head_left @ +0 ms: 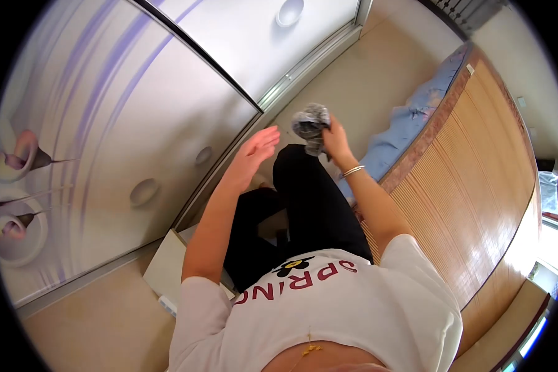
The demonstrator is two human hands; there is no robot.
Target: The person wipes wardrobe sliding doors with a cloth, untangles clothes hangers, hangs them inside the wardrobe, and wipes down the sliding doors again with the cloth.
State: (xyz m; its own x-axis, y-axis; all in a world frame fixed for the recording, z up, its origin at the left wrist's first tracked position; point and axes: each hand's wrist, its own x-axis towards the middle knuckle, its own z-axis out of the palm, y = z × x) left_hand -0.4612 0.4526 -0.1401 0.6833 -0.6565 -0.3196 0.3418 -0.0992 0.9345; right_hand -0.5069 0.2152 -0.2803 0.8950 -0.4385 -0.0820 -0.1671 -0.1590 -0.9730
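Gripped in my right hand (336, 141) is a bunched grey, mottled cloth (311, 123), its lower end hanging down beside my knee. Whether it is a rag or a small garment I cannot make out. My left hand (258, 150) is raised to the left of the cloth, apart from it. Its fingers are stretched out and hold nothing. Both hands are above my legs in black trousers (316, 208).
On the left stand sliding wardrobe doors (186, 93) with a floral print. To the right is a bed with a bamboo mat (465, 180) and a blue hanging bedcover (409, 124). A white box-like piece (165, 263) is near my left elbow, on the tan floor (105, 310).
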